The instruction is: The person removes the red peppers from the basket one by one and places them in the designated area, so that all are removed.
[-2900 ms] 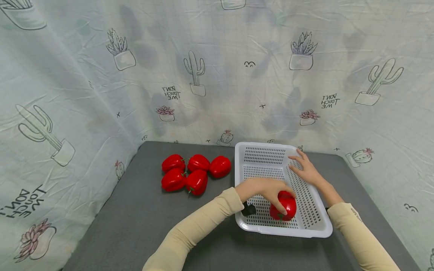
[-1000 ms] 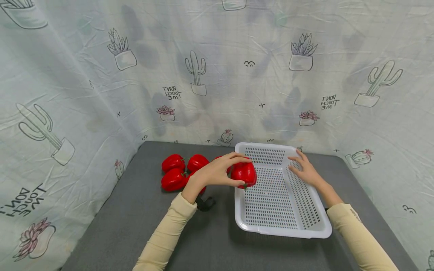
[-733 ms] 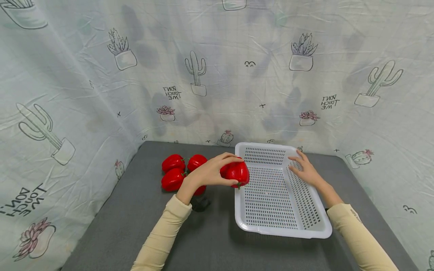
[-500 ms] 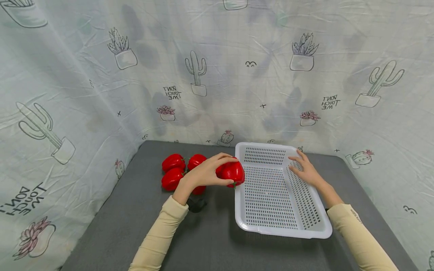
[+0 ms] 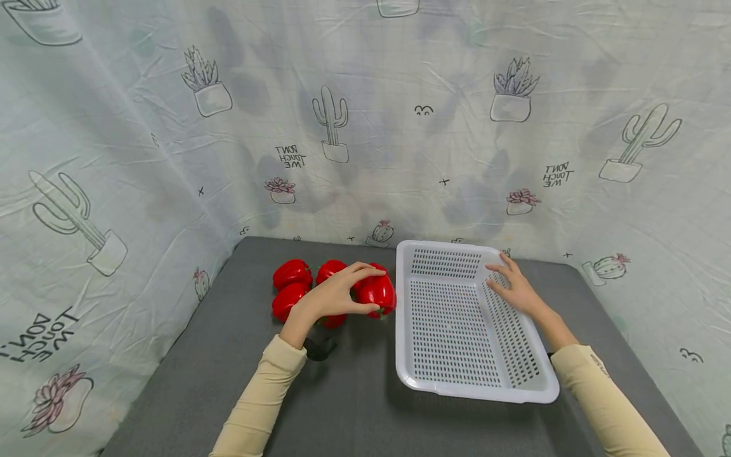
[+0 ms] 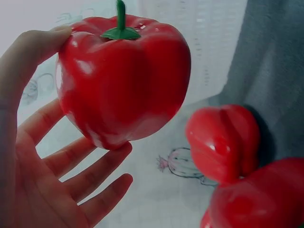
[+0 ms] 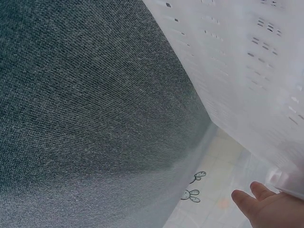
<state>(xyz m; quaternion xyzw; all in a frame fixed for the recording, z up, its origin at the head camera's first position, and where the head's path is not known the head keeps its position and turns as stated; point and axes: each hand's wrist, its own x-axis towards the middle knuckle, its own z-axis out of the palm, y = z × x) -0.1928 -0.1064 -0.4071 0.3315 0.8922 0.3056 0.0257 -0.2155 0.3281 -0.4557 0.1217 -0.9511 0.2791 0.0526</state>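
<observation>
A red bell pepper [image 5: 377, 293] is held up by my left hand [image 5: 330, 297], between the thumb and the fingers. In the left wrist view the same bell pepper [image 6: 126, 80] shows its green stem upward, and the lower fingers are spread apart below it. Several more red bell peppers [image 5: 292, 274] lie grouped on the table, partly hidden by my left hand. The white perforated basket [image 5: 401, 336] has nothing lying in it. My right hand [image 5: 516, 291] rests over its right rim with relaxed, extended fingers; two fingertips show outside the basket in the right wrist view.
The dark grey table [image 5: 217, 381] carries the peppers on its left and the basket on its right. A pale cactus-print cloth [image 5: 365, 158] hangs close behind and along the sides. A black wrist strap [image 5: 320, 349] hangs below my left wrist.
My left hand gripped the bell pepper in the basket, lifted it out, and carried it leftward past the rim, toward the other peppers. My right hand stays at the basket's right rim.
</observation>
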